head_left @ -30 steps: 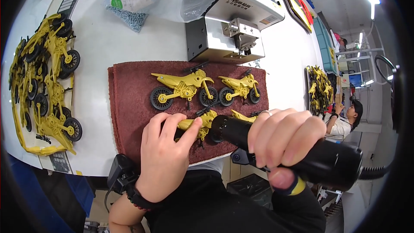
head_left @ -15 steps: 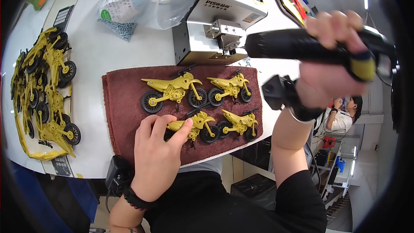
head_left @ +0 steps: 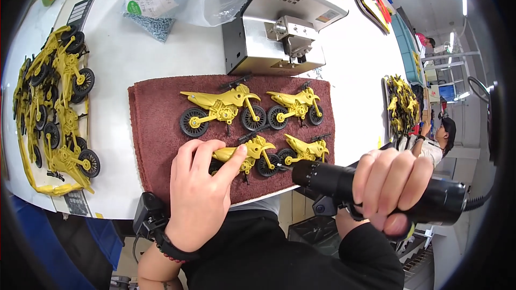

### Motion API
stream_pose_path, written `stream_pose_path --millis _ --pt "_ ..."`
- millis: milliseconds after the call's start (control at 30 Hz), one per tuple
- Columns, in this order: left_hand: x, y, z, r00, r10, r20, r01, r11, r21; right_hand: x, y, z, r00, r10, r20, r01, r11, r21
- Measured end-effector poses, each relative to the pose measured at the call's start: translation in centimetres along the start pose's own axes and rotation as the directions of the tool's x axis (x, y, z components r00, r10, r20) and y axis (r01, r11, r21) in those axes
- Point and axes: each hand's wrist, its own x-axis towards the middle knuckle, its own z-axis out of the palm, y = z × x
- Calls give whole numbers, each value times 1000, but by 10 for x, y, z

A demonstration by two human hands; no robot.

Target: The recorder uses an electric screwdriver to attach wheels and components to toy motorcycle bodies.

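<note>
Four-finger grip aside, my left hand (head_left: 203, 182) holds down a yellow toy motorcycle (head_left: 253, 150), thumb and fingers over its rear part. This toy lies on its side on a brown towel (head_left: 161, 110). My right hand (head_left: 391, 185) is wrapped round a black electric screwdriver (head_left: 328, 180), held nearly level. The screwdriver's tip reaches the front wheel (head_left: 267, 165) of the held toy; whether they touch I cannot tell. Beside it lies another toy motorcycle (head_left: 306, 149). Farther back on the towel are a third toy motorcycle (head_left: 223, 104) and a fourth bike.
A silver-and-black screw feeder (head_left: 274, 27) stands behind the towel. Left of it sits a clear plastic bag of small screws (head_left: 156, 24). More yellow toy motorcycles are piled in a tray (head_left: 40, 188) at left and a far pile (head_left: 403, 102) at right, near another person (head_left: 438, 142).
My right hand has brought the screwdriver down and nearer, from the screw feeder to the held toy's front wheel. My left hand stays on the toy motorcycle.
</note>
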Motion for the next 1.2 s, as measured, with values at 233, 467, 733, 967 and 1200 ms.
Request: stream_pose_path --millis 233,467,733,967,1200 --pt "-1 0 0 1000 9 2 -9 1000 -16 -12 16 15 997 -6 -83 6 1000 -3" --pt "-2 -1 1 1000 16 -2 -16 1000 -11 -14 22 14 996 -51 73 58 994 -91" --pt "-3 -2 1 999 33 34 -33 999 7 4 -13 -4 995 -78 67 66 985 158" --pt "-2 12 3 997 79 -15 -78 995 63 83 -20 -37 942 -299 -151 305 952 21" --pt "-14 36 32 989 141 -51 -100 874 476 95 25 -24 966 -196 -166 172 974 -147"
